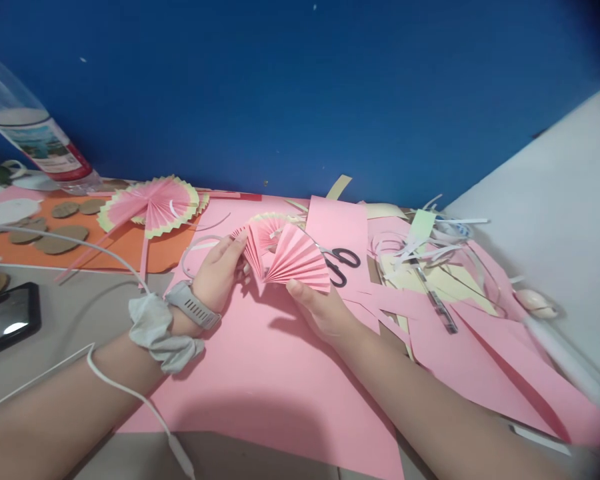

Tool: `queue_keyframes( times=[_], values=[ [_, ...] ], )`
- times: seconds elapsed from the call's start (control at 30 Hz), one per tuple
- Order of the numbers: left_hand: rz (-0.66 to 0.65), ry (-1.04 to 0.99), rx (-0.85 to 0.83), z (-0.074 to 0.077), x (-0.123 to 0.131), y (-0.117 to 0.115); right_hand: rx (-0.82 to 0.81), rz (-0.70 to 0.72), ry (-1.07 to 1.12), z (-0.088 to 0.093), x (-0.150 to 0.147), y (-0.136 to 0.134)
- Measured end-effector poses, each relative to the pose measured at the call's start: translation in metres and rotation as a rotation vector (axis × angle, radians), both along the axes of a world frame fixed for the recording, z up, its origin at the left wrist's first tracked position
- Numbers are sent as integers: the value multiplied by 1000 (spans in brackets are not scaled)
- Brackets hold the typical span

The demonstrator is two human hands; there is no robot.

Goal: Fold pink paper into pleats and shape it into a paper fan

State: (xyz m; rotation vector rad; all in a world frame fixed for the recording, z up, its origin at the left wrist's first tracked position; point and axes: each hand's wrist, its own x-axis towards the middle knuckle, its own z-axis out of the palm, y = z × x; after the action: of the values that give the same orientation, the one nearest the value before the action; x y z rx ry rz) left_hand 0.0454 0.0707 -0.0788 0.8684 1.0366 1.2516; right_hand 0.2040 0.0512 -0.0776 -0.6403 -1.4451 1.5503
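Holding pleated pink fan (293, 260), both hands, bottle label (47, 148) unreadable

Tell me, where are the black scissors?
In the head view, the black scissors lie flat on a pink sheet just right of centre, beside the pink folded fan held in the left hand and right hand.
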Motion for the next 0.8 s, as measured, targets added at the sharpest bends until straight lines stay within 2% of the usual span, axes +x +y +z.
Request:
queue_keyframes(
  times=[0.13, 0.3, 0.37, 0.5, 0.7, 0.8],
  values=[
    [24, -28, -34, 1, -1, 2, -22, -24, 21, 1, 2, 1],
    [18, -113, -45, 0, -2, 5, 53, -163, -66, 7, 1, -4],
    [28, -158, -46, 1, -3, 6, 149, -237, -109, 7, 0, -7],
    [83, -236, -66, 3, -7, 9, 453, -354, -187, 1, 0, -9],
    [83, -289, -113, 6, -9, 10, 794, -299, -357, -9, 4, -11],
    [93, -282, -112, 5, -9, 10, 880, -279, -440, -10, 5, -12]
  ],
)
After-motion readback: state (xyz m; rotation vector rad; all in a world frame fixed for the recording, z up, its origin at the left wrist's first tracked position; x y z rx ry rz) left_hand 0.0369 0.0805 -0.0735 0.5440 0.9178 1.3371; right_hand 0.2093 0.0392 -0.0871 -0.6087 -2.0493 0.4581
